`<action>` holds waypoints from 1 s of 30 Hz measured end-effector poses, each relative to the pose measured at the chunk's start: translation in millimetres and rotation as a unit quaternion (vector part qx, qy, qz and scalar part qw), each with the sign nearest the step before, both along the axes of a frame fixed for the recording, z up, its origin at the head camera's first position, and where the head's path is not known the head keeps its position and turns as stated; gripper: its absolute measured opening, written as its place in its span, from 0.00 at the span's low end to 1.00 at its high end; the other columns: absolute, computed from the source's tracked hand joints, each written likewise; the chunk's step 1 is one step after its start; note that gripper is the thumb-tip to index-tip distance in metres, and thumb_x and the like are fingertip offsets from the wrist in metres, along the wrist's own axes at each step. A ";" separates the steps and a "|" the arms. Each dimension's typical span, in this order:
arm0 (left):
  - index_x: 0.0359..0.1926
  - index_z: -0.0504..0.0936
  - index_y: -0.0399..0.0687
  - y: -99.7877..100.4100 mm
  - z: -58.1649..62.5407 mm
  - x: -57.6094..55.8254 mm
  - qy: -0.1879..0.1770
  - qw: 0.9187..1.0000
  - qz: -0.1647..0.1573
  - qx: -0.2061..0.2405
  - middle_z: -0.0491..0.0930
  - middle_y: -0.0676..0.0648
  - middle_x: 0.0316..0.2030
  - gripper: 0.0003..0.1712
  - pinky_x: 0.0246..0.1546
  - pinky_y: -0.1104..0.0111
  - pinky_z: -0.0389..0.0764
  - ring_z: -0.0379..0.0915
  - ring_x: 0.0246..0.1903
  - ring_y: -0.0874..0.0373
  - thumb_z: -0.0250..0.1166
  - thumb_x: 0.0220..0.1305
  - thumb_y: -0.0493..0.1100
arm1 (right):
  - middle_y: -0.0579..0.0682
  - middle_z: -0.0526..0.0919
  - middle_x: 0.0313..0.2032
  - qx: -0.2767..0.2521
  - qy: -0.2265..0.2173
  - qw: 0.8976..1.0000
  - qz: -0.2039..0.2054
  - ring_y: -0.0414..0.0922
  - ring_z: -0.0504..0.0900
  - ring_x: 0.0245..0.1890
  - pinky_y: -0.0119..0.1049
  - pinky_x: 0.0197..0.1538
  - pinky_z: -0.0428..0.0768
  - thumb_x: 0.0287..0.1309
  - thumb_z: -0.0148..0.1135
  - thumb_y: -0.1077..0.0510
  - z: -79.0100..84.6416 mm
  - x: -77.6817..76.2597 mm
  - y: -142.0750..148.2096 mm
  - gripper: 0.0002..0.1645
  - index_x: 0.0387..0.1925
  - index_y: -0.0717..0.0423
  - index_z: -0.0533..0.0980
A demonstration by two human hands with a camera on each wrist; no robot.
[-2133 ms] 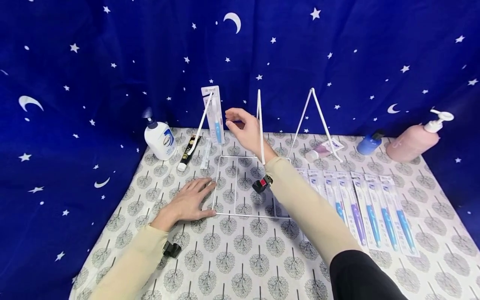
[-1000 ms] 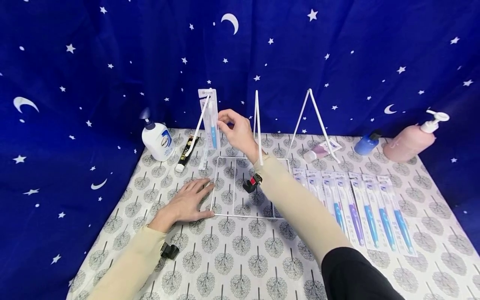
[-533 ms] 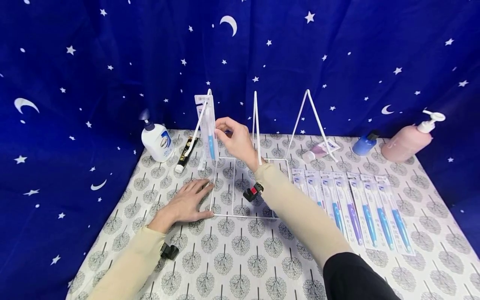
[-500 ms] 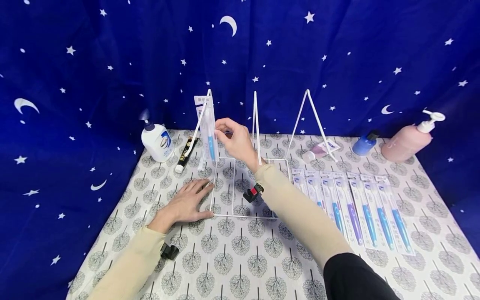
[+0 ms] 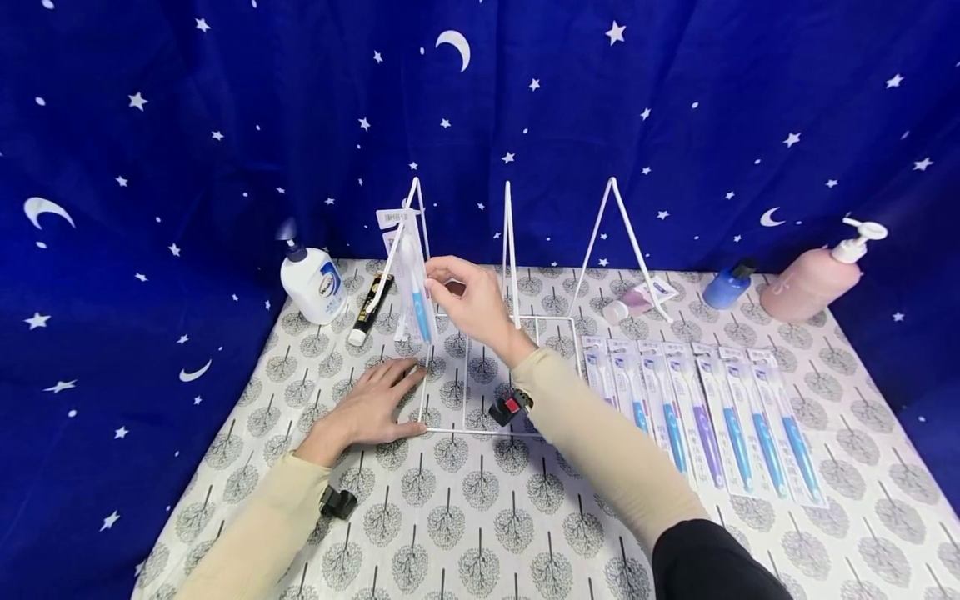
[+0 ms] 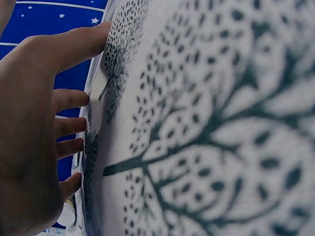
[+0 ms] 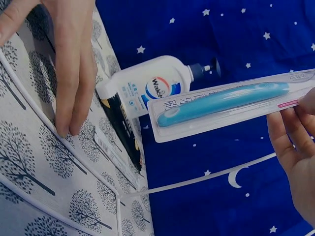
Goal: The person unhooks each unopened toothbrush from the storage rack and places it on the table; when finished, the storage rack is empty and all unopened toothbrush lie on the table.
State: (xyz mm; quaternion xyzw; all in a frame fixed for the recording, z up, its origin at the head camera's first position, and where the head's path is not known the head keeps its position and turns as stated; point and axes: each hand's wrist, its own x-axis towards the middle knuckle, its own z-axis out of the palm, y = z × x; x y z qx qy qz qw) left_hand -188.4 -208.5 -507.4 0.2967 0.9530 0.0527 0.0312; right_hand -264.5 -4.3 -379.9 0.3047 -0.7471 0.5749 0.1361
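A packaged toothbrush (image 5: 419, 307) with a blue handle hangs upright, slightly tilted, at the left prong of a white wire rack (image 5: 480, 432); the prong crosses its card top. My right hand (image 5: 474, 307) pinches the pack's right edge between thumb and fingers, as the right wrist view shows close up on the blister pack (image 7: 224, 104). Whether the prong runs through the pack's hole cannot be made out. My left hand (image 5: 375, 406) rests on the tablecloth, fingers spread, its thumb tip at the rack's front left corner. In its wrist view the left hand (image 6: 29, 128) holds nothing.
Several packaged toothbrushes (image 5: 702, 433) lie in a row on the right. Behind the left hand are a black toothpaste tube (image 5: 369, 312) and a white pump bottle (image 5: 311, 287). A pink tube (image 5: 633, 302), blue bottle (image 5: 726, 288) and pink pump bottle (image 5: 810, 286) stand or lie at back right.
My right hand, at first apart from the hanging pack, has taken its edge and moved it down and toward me along the left prong. My left hand has stayed in place.
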 end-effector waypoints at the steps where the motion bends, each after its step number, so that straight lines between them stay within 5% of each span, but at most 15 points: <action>1: 0.69 0.55 0.53 0.1 0.1 0.1 0.002 1.000 -0.001 -0.001 0.50 0.43 0.69 0.52 0.67 0.48 0.49 0.47 0.67 0.45 0.51 0.49 0.77 | 0.60 0.83 0.33 0.002 0.007 1.000 0.001 0.49 0.81 0.32 0.35 0.40 0.83 0.52 0.59 0.70 3.8 5.3 0.9 0.11 0.40 0.67 0.77; 14: 0.69 0.54 0.55 0.7 0.4 -0.4 -0.008 1.000 0.010 -0.007 0.52 0.42 0.68 0.53 0.67 0.49 0.49 0.47 0.67 0.45 0.49 0.48 0.78 | 0.62 0.82 0.33 -0.006 0.030 0.999 0.037 0.49 0.81 0.32 0.34 0.37 0.83 0.50 0.59 0.73 12.9 42.4 6.5 0.12 0.40 0.70 0.76; 26: 0.69 0.53 0.51 1.7 4.3 2.2 -0.061 0.997 0.038 -0.006 0.45 0.42 0.71 0.56 0.68 0.50 0.45 0.41 0.69 0.44 0.51 0.47 0.78 | 0.60 0.82 0.31 -0.023 0.040 0.996 0.082 0.48 0.81 0.30 0.34 0.36 0.83 0.50 0.59 0.72 1.8 58.8 7.9 0.12 0.40 0.70 0.76; 30: 0.70 0.49 0.54 1.8 3.9 2.6 -0.074 0.996 0.045 -0.001 0.43 0.43 0.71 0.57 0.69 0.50 0.42 0.38 0.69 0.45 0.53 0.46 0.78 | 0.63 0.81 0.31 -0.021 0.055 0.994 0.091 0.50 0.80 0.29 0.35 0.36 0.83 0.47 0.58 0.76 12.8 74.3 8.0 0.13 0.39 0.73 0.75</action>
